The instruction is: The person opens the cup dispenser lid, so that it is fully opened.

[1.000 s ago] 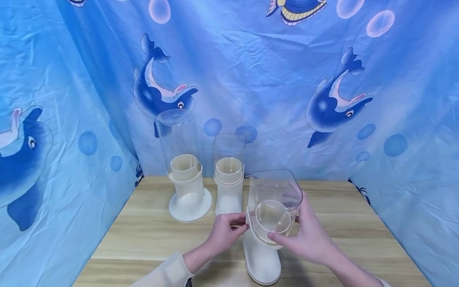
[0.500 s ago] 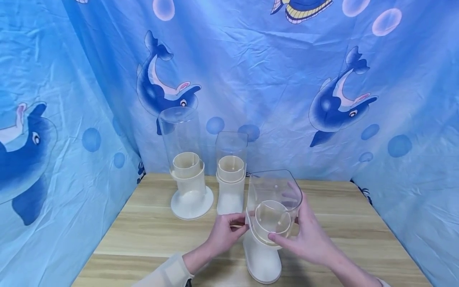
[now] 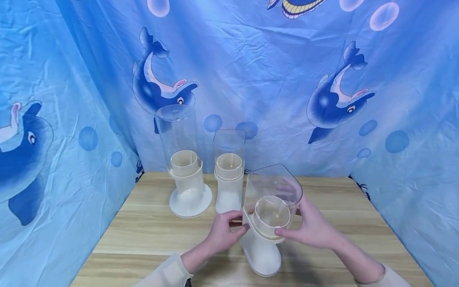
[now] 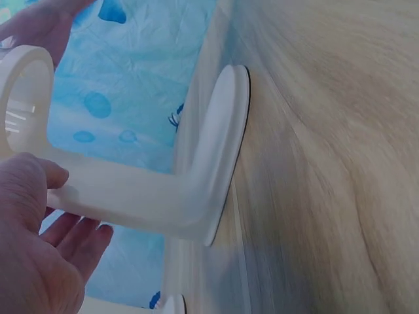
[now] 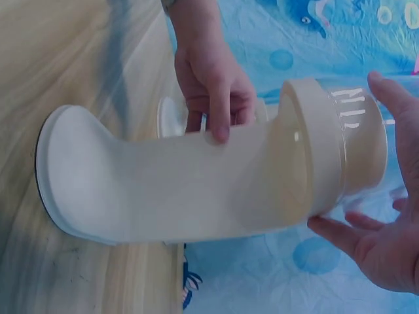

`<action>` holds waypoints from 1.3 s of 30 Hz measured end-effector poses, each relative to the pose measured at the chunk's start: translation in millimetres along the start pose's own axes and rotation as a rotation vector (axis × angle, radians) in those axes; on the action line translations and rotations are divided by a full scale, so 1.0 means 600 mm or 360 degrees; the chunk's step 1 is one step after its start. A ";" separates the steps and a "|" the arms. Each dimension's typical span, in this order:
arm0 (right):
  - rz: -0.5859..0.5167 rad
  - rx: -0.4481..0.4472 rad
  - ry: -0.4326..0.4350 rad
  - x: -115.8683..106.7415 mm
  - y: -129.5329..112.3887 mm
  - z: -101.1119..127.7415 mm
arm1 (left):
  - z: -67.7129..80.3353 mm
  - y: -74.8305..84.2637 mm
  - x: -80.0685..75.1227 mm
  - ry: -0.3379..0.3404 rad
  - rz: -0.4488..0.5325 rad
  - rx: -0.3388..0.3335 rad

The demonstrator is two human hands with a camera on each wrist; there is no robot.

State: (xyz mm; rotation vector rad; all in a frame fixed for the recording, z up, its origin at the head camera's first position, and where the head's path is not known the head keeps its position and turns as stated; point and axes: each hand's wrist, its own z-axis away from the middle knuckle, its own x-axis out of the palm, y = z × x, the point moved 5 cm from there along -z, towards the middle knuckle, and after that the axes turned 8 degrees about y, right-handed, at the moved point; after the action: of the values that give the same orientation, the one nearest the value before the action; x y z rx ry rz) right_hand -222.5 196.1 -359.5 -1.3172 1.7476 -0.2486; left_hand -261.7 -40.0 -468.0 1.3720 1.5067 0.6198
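Observation:
A cream dispenser stand (image 3: 261, 251) sits at the near middle of the wooden table (image 3: 143, 239). A clear container (image 3: 274, 187) is seated in its collar. My left hand (image 3: 238, 223) grips the stand's neck from the left, thumb on top. My right hand (image 3: 294, 225) holds the clear container at the collar from the right, thumb in front and fingers behind. The left wrist view shows the stand (image 4: 163, 203), its flat foot (image 4: 226, 150) on the table and my left hand (image 4: 33, 248) under the neck. The right wrist view shows the stand (image 5: 163, 190), with my right hand's fingers (image 5: 353, 242) round the container (image 5: 357, 131).
Two more dispensers stand at the back of the table: one with a round foot (image 3: 183, 159) and a slimmer one (image 3: 229, 167) to its right. Blue dolphin-print cloth (image 3: 322, 79) hangs behind and on both sides. The table's front edge is close to my forearms.
The clear container has tilted slightly to the left in its collar, and my right thumb has slid a little up the rim. Both hands keep their hold.

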 end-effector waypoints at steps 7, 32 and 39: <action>-0.0100 -0.0101 -0.0136 -0.011 0.011 -0.009 | 0.003 0.005 0.005 -0.0059 0.0014 -0.0047; -0.0082 -0.0164 -0.0183 -0.026 0.038 -0.009 | 0.006 0.026 0.004 -0.0144 0.0047 -0.0016; 0.0043 -0.0144 -0.0178 -0.029 0.031 -0.005 | -0.002 0.032 0.003 -0.0206 0.0066 -0.0015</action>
State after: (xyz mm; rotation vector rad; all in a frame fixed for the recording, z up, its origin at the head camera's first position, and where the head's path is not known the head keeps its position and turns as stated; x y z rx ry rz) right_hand -236.7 217.5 -360.0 -1.3452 1.6980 -0.0796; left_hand -254.1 -33.4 -451.7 1.4120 1.3734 0.5523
